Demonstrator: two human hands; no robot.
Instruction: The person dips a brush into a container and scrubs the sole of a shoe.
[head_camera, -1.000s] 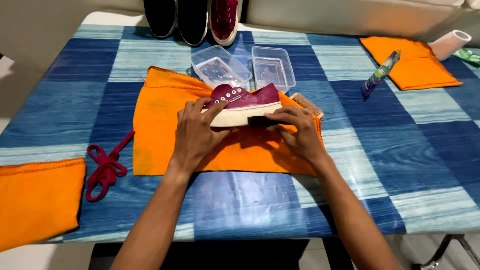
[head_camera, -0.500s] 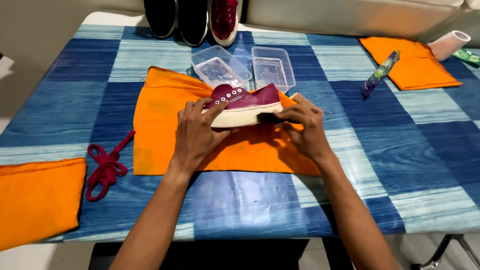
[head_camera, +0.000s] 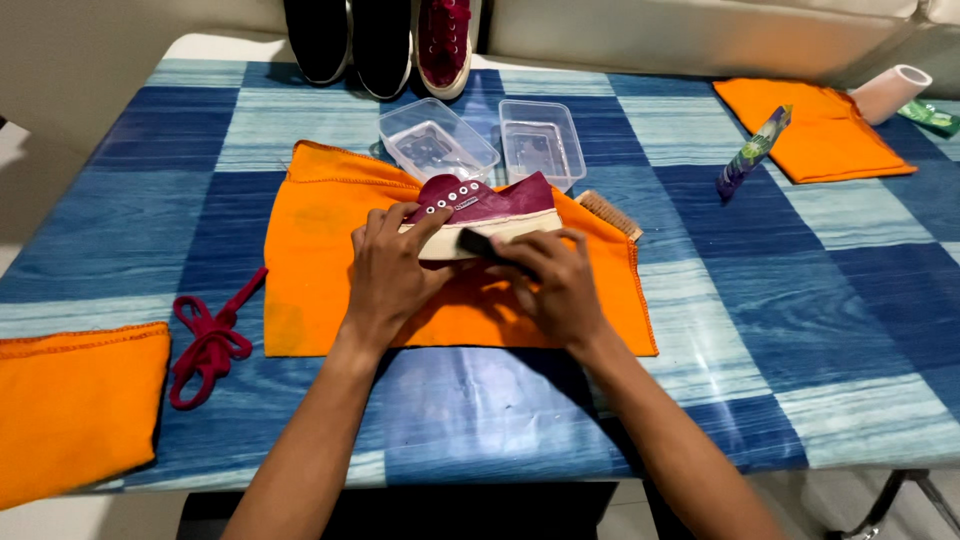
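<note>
My left hand grips the maroon sneaker on the orange cloth; my right hand pinches a dark brush against its sole. Light, soft upper; I'd hold the stiff sole.

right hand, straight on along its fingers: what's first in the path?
The right hand points up and left, a dark brush-like object at its fingertips, already against the white sole of the maroon shoe. Continuing, it likely meets the shoe, then the left hand. Depth is unclear.
</note>
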